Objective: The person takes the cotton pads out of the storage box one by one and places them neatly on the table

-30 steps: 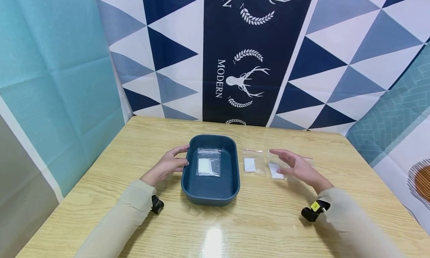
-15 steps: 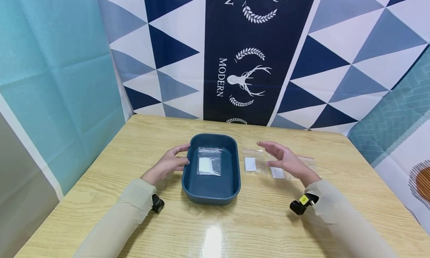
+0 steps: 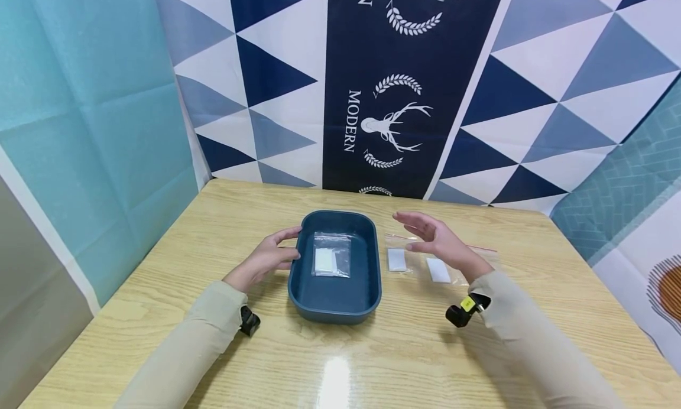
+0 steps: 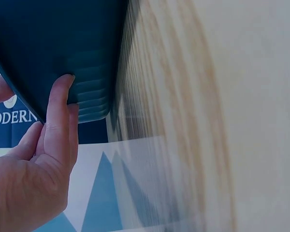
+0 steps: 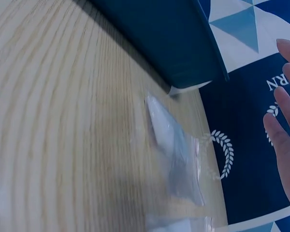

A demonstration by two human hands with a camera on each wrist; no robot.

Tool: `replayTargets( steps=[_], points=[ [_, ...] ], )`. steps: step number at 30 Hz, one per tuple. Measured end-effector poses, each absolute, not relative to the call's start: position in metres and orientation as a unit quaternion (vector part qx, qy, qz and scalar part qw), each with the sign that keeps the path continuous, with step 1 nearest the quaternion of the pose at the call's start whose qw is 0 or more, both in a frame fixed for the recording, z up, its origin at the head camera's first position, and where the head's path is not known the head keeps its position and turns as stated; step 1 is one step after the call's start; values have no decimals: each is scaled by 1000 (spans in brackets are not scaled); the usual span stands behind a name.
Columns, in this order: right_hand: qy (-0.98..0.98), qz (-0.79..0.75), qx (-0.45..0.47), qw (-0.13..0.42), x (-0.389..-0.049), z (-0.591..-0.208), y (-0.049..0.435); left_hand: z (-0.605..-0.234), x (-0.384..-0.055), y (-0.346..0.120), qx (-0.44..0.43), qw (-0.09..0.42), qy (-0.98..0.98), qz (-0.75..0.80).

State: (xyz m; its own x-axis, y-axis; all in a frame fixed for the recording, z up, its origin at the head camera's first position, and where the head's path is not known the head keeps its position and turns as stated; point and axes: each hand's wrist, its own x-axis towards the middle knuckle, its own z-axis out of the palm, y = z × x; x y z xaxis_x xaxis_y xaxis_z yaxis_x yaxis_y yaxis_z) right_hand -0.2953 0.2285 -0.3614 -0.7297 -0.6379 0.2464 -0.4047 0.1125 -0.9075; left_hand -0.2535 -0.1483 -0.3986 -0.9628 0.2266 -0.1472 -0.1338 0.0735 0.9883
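Note:
My left hand rests against the left side of a dark blue rectangular tub, its fingers spread along the outer wall. In the left wrist view, extended fingers touch the ribbed outside of the tub. A clear zip bag with a white, flat insert lies inside the tub. To the tub's right, my right hand hovers with fingers loosely bent and nothing in them. Below it are two more zip bags on the table: the nearer-to-tub bag and the right bag, each with a white insert.
The wooden table carries everything and ends at a patterned cloth backdrop behind. A teal cloth hangs along the left side. Small black cameras sit at both wrists.
My right hand has moved left and slightly away from me, from over the right bag toward the bag beside the tub. The left hand and tub hold their place.

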Motion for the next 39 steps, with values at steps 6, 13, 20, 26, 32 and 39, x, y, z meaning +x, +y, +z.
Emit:
replayTargets(
  steps=[6,13,20,26,32,39],
  points=[
    [747,-558,-342,113,-298,-352,216,-398,-253,-149,32,132,722,678],
    [743,-564,-341,114,-302,-342,201,-399,-254,-148,32,131,725,676],
    [741,-563,-349,108,-305,-337,186,-399,-254,-148,33,132,724,676],
    [749,-560,-337,107,-312,-336,174,-398,-253,-149,31,134,722,678],
    [743,-575,-328,98,-318,-335,160,-399,-253,-148,37,135,721,679],
    [749,-579,-311,83,-325,-333,146,-399,-253,-148,40,133,724,676]
  ],
)
